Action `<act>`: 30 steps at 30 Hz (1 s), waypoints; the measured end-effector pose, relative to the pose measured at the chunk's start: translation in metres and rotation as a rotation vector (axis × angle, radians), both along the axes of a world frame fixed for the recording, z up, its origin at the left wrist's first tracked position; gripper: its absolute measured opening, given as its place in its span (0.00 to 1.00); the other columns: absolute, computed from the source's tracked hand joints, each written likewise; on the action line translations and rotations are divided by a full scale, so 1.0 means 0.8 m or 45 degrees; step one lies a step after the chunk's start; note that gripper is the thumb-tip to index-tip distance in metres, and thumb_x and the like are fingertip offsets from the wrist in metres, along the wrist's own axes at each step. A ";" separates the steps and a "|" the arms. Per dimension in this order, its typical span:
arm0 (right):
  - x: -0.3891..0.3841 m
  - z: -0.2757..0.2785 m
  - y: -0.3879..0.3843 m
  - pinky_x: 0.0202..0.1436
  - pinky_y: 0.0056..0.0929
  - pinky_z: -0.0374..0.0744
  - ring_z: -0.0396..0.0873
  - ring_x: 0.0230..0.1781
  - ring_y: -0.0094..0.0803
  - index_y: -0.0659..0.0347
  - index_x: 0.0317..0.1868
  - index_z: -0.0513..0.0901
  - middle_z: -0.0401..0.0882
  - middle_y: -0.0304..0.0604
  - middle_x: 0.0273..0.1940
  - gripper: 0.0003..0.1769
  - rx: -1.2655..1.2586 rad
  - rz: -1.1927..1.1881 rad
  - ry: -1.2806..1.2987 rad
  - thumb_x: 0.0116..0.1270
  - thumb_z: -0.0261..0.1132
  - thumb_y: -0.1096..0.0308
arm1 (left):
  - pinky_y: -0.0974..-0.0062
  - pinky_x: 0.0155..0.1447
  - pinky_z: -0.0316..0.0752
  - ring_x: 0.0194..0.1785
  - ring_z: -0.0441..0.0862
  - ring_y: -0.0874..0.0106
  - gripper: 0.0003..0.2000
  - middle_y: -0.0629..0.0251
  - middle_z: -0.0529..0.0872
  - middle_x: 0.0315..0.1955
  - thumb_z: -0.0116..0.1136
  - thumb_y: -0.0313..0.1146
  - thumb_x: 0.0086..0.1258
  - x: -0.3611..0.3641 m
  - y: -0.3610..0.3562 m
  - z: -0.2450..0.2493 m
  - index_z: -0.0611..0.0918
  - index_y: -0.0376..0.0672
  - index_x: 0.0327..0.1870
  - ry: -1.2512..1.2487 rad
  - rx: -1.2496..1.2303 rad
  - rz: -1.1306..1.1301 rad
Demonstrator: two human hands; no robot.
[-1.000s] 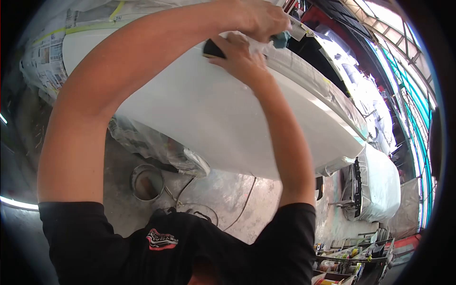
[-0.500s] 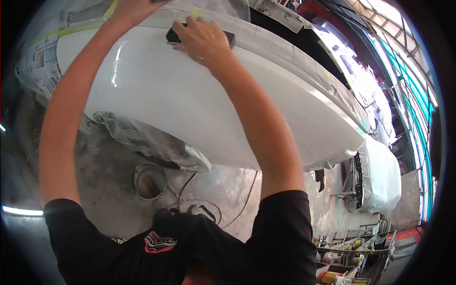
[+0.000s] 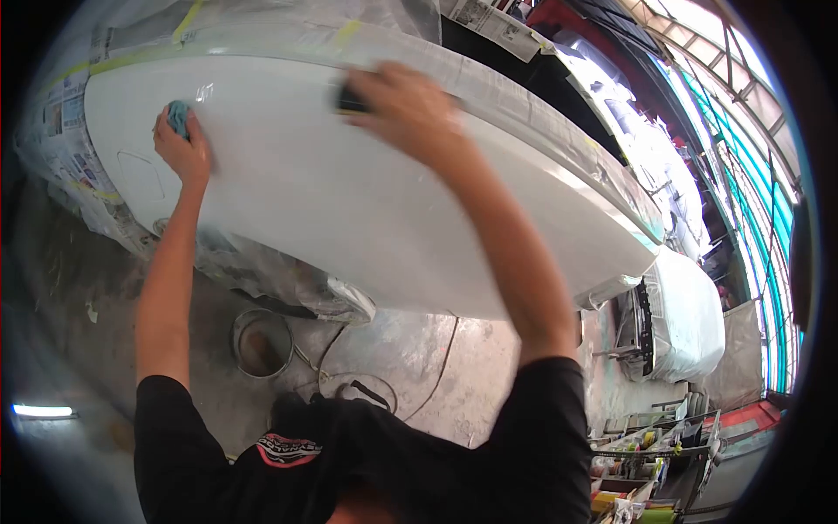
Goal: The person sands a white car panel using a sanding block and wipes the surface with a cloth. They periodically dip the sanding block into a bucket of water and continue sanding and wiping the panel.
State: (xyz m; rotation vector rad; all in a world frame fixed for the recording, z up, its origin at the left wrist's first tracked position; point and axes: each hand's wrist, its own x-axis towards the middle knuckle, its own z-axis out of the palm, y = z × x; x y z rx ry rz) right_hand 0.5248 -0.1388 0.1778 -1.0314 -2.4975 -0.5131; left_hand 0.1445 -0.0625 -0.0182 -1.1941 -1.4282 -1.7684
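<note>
While the L hand pressed a blue cloth onto the white panel near its L end, the R hand bore down on a dark block up by the panel's top edge, both arms stretched out. L fingers were curled tight round the cloth. R fingers lay closed over the block, most of it hidden under the palm. The hands were well apart on the same surface. Newspaper masking and yellow tape framed the top & L side, and plastic sheeting hung below, so masking looked done. The panel read as even white w/ little gloss. Prob. midway thru rubbing down & wiping, w/ the R stretch likely left to do, tho finish differences were too faint to tell. A metal can sat on the floor beneath.
</note>
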 end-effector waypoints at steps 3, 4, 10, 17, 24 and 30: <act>-0.124 -0.013 0.031 0.57 0.42 0.85 0.84 0.57 0.44 0.53 0.68 0.77 0.83 0.47 0.55 0.35 0.184 0.073 -0.205 0.67 0.73 0.44 | 0.48 0.72 0.68 0.68 0.71 0.43 0.25 0.39 0.77 0.65 0.64 0.43 0.77 0.025 -0.007 0.005 0.76 0.38 0.69 -0.166 -0.023 0.048; -0.112 -0.008 0.032 0.56 0.42 0.85 0.84 0.57 0.44 0.53 0.68 0.77 0.84 0.47 0.55 0.35 0.159 0.073 -0.171 0.67 0.73 0.44 | 0.48 0.72 0.67 0.69 0.71 0.43 0.26 0.40 0.77 0.66 0.64 0.43 0.77 0.026 -0.007 0.007 0.76 0.38 0.69 -0.180 -0.008 0.036; 0.155 0.003 -0.019 0.51 0.46 0.85 0.84 0.51 0.46 0.46 0.71 0.79 0.82 0.44 0.47 0.40 0.161 -0.094 0.084 0.58 0.81 0.55 | 0.47 0.73 0.66 0.70 0.70 0.47 0.25 0.47 0.78 0.67 0.64 0.44 0.76 0.023 -0.008 -0.003 0.77 0.41 0.68 -0.202 -0.011 0.098; 0.122 0.008 -0.015 0.53 0.45 0.84 0.83 0.50 0.45 0.48 0.70 0.79 0.82 0.43 0.46 0.38 0.182 -0.068 0.015 0.59 0.81 0.55 | 0.50 0.71 0.69 0.67 0.73 0.48 0.24 0.47 0.80 0.63 0.65 0.44 0.76 0.037 -0.010 0.007 0.80 0.40 0.66 -0.267 -0.006 0.132; 0.116 0.018 -0.021 0.56 0.45 0.82 0.82 0.52 0.44 0.49 0.70 0.81 0.83 0.44 0.48 0.37 0.138 -0.080 -0.012 0.61 0.79 0.53 | 0.48 0.72 0.68 0.69 0.72 0.47 0.23 0.48 0.79 0.66 0.65 0.44 0.75 0.022 -0.007 -0.004 0.80 0.41 0.65 -0.228 0.027 0.038; 0.164 0.011 -0.034 0.57 0.44 0.83 0.83 0.52 0.42 0.47 0.69 0.83 0.83 0.42 0.49 0.38 0.165 -0.155 0.019 0.57 0.81 0.54 | 0.51 0.67 0.72 0.61 0.78 0.46 0.22 0.43 0.82 0.59 0.66 0.40 0.74 0.037 -0.012 0.010 0.81 0.35 0.62 -0.196 0.047 0.148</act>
